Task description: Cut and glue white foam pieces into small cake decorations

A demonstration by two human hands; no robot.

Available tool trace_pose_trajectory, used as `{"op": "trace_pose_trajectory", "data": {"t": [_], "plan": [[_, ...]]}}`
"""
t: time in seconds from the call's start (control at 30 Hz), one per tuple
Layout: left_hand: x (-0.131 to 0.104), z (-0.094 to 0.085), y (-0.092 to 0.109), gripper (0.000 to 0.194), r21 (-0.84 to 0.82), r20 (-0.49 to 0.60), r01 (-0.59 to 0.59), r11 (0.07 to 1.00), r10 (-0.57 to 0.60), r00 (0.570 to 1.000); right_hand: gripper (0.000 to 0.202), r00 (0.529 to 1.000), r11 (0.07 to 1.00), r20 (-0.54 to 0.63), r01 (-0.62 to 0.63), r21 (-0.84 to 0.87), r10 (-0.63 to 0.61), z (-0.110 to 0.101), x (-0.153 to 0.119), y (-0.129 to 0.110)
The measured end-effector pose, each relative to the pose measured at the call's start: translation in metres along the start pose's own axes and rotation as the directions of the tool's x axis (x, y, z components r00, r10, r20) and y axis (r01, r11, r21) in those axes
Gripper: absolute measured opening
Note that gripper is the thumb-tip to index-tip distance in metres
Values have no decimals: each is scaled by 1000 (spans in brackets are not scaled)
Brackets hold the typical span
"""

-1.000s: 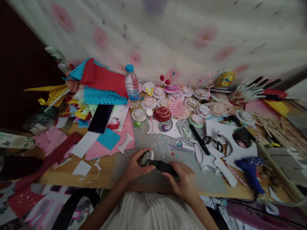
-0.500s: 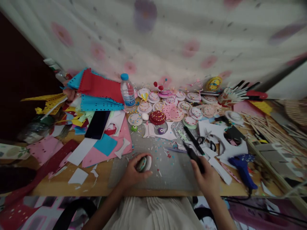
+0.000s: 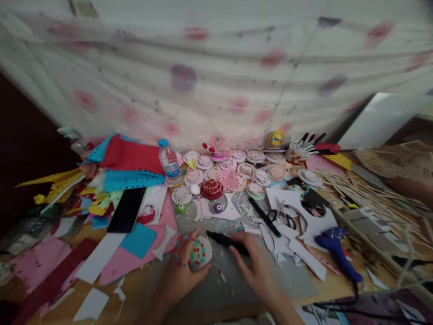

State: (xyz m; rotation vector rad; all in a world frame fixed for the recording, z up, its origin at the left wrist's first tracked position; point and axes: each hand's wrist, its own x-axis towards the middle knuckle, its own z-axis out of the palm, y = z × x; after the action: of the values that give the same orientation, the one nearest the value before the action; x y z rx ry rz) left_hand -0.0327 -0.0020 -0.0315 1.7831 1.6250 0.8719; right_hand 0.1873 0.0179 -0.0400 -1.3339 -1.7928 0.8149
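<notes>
Wrapped round a small round layered foam cake (image 3: 199, 253) is my left hand (image 3: 182, 266). The cake is tilted, with a white base and red and blue dots on its pale green top. My right hand (image 3: 259, 266) grips a black narrow-tipped tool (image 3: 225, 239), whose exact kind I cannot make out. Its tip points left, close to the cake; whether they touch is unclear. Both hands are over a grey cutting mat (image 3: 233, 289) strewn with tiny scraps.
Behind the mat stand several decorated foam cakes (image 3: 212, 188) and a water bottle (image 3: 169, 160). A phone (image 3: 126, 210) lies left on coloured foam sheets. Right are a black pen (image 3: 264, 216), scissors (image 3: 280, 216), a blue glue gun (image 3: 336, 257) and wooden sticks (image 3: 341, 185).
The view has tilted up. My right hand has moved left, bringing the black tool from the mat's right side to near the cake. The cake's dotted top has turned towards me.
</notes>
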Motion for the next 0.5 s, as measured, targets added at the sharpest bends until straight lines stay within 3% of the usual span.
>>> {"op": "trace_pose_trajectory", "data": {"t": [0.07,0.17,0.23,0.33,0.4,0.5], "plan": [[10,5,11,72,33,28,-60,998,59,998,25,984,933,133,-156,324,118,10,3,-9],[21,19,23,82,12,84,-150,989,148,985,35,940,680,300,-326,657,161,21,8,-14],[24,27,23,97,-11,104,-202,979,202,974,37,934,583,306,-355,731,185,17,9,-10],[26,27,9,113,-3,76,-227,974,226,971,37,920,534,220,-370,760,324,-9,10,2],[24,17,-5,96,0,7,-200,980,200,980,43,882,492,128,-367,790,453,-35,13,14],[17,-8,-27,41,-73,-61,-80,994,76,995,45,824,473,-4,-322,820,567,-77,25,38]]}}
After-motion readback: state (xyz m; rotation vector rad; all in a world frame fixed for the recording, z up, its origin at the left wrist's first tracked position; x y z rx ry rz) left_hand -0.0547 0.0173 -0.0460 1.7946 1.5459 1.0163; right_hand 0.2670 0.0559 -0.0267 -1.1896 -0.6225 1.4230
